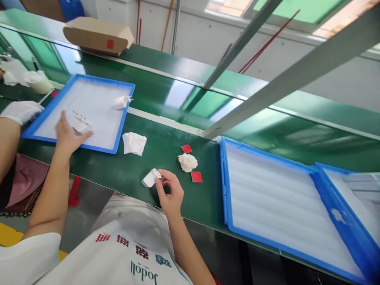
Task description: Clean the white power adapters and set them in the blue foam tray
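Note:
My left hand [67, 136] reaches over the near side of the left blue-rimmed tray [118, 136], thumb and fingers spread. Right beside them is a small group of white plug adapters [81, 125] with metal prongs; whether the fingers touch them I cannot tell. Another white adapter [121, 102] lies near the tray's right rim, its prongs over the edge. Low above the green bench, my right hand [172, 193] pinches a single white power adapter [150, 177] by its prong end, between thumb and fingers.
A folded white cloth [134, 143], a cotton wad [187, 162] and red squares [196, 176] lie on the green bench. Blue-rimmed trays [225, 186] stand at right. A co-worker's gloved hand [22, 111] is at far left. A slanted metal post [285, 75] crosses the right side.

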`<state>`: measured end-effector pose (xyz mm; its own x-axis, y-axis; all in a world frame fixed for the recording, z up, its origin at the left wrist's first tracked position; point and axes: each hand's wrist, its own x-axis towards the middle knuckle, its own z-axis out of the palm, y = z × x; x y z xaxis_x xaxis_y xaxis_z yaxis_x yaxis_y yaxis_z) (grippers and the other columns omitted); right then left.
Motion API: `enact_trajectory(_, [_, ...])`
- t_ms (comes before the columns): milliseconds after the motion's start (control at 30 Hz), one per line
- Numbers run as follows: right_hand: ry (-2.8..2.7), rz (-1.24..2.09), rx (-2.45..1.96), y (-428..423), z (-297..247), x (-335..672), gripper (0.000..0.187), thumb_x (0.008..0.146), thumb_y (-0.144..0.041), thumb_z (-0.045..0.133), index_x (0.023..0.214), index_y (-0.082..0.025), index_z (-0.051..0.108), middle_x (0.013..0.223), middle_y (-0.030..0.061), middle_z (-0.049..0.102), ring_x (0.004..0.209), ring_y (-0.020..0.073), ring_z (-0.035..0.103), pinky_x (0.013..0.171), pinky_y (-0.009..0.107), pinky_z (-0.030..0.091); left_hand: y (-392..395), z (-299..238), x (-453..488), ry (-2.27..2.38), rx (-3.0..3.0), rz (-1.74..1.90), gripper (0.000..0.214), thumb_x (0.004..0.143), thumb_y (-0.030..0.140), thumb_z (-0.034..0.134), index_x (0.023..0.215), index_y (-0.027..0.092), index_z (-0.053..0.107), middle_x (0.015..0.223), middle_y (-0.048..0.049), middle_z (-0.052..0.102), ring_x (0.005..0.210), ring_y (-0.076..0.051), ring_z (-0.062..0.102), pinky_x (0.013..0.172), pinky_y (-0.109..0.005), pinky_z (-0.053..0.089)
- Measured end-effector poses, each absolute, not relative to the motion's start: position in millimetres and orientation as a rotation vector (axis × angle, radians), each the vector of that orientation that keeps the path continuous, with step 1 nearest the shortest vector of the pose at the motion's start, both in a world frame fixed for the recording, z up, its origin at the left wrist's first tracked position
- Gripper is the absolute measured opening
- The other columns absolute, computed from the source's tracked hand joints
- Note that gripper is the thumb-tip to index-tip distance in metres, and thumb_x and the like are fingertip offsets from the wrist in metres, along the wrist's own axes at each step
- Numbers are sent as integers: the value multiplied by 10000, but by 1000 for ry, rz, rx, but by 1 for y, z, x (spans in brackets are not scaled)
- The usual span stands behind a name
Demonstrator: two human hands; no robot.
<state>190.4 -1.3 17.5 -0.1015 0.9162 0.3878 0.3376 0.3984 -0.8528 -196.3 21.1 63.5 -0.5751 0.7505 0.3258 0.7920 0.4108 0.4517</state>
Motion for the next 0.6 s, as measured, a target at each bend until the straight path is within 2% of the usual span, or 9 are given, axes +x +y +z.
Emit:
enact_trajectory(33, [-1643,728,-1132,-2,19,191,173,935,-265,624,1079,-208,702,1077,87,726,716,129,646,608,273,576,14,64,-183,-2439,-1394,-1007,1200,716,631,781,1564,47,165,1631,-228,281,1472,-486,284,1211,-664,215])
enact_trajectory(67, [-1632,736,-1140,-3,20,192,169,933,-261,628,1074,-208,704,1085,87,728,712,127,648,608,274,575,6,64,-165,-2309,-1439,-1137,1140,749,607,775,1579,107,174,1637,-181,289,1488,-456,278,1228,-625,209])
enact_trajectory(133, [-1607,761,-1150,-4,22,193,145,929,-262,636,1041,-207,712,1091,88,735,703,126,653,602,276,573,-13,61,-116,-2097,-1622,-1439,953,806,515,764,1564,220,267,1565,-132,426,1442,-377,407,1188,-564,351])
enact_trajectory(200, [-1582,781,-1162,-6,23,194,122,929,-272,639,994,-209,721,1075,87,745,715,135,665,600,280,572,-30,52,-59,-2067,-2007,-1671,787,849,456,729,1520,278,359,1491,-124,520,1335,-317,553,1056,-498,524])
enact_trajectory(300, [-1547,778,-1162,-6,24,194,107,932,-273,642,960,-215,727,1037,80,757,789,157,689,617,282,574,-43,33,12,-2170,-2548,-1501,830,854,417,724,1554,264,307,1559,-146,460,1361,-301,545,1066,-448,528])
enact_trajectory(367, [-1528,767,-1146,-6,25,193,90,930,-261,647,942,-217,724,1018,76,759,825,163,693,624,281,571,-43,23,39,-2266,-2569,-1411,775,911,400,653,1570,247,274,1528,-153,506,1338,-284,573,1052,-422,533])
enact_trajectory(500, [-1526,756,-1109,-6,27,195,73,922,-264,657,896,-224,713,974,71,757,808,168,687,608,294,568,-38,22,50,-2305,-2458,-1410,539,974,382,553,1475,222,437,1411,-135,628,1227,-260,662,987,-376,563])
enact_trajectory(600, [-1540,758,-1066,-5,31,200,61,918,-260,663,882,-229,702,951,66,752,787,167,680,603,301,567,-37,32,46,-2205,-2543,-1417,518,973,367,554,1461,219,459,1407,-121,635,1209,-244,674,993,-352,558])
